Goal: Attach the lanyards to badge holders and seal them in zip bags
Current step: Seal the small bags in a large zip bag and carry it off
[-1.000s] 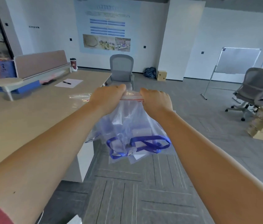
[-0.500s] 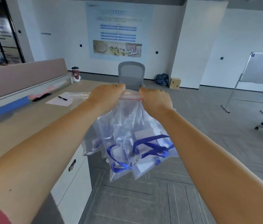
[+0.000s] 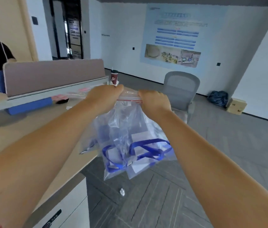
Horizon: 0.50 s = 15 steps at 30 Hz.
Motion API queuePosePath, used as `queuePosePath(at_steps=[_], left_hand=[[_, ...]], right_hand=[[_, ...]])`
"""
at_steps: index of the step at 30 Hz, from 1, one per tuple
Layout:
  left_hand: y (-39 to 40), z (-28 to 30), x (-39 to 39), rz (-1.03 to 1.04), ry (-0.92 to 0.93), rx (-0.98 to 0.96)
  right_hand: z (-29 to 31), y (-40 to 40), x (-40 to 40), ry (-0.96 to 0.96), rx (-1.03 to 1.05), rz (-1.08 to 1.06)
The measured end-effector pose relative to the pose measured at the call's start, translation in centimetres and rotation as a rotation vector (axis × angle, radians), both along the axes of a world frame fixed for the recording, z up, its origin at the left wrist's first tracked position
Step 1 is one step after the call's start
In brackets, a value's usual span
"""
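Pinching the red-lined zip strip of a clear plastic zip bag (image 3: 130,137) held up right of the bench (image 3: 14,137), the left hand (image 3: 104,97) and right hand (image 3: 154,102) appear mid-seal, blue ribbon lanyards (image 3: 146,152) already inside with badge holders.

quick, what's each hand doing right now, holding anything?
Left hand: closed, pinching the top edge of the zip bag at its left end.
Right hand: closed, pinching the same bag's top edge at its right end.
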State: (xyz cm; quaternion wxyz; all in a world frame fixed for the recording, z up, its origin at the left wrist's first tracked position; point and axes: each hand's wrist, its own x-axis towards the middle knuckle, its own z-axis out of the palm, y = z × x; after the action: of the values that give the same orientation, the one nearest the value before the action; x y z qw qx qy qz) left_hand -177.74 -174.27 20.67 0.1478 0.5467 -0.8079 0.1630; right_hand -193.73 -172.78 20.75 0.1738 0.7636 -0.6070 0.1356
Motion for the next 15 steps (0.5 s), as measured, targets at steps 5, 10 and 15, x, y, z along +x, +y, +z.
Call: queuePosePath(at_steps=[5, 10, 15], left_hand=[[-8.2, -1.9, 3.2, 0.243, -0.004, 0.074], [-14.7, -4.4, 9.2, 0.450, 0.038, 0.080], [-21.3, -6.7, 16.6, 0.590, 0.015, 0.091]], right_hand=[[-1.5, -12.0, 3.5, 0.022, 0.089, 0.224], [-4.2, -21.8, 10.4, 0.014, 0.142, 0.452], [-6.6, -30.1, 18.5, 0.014, 0.136, 0.630]])
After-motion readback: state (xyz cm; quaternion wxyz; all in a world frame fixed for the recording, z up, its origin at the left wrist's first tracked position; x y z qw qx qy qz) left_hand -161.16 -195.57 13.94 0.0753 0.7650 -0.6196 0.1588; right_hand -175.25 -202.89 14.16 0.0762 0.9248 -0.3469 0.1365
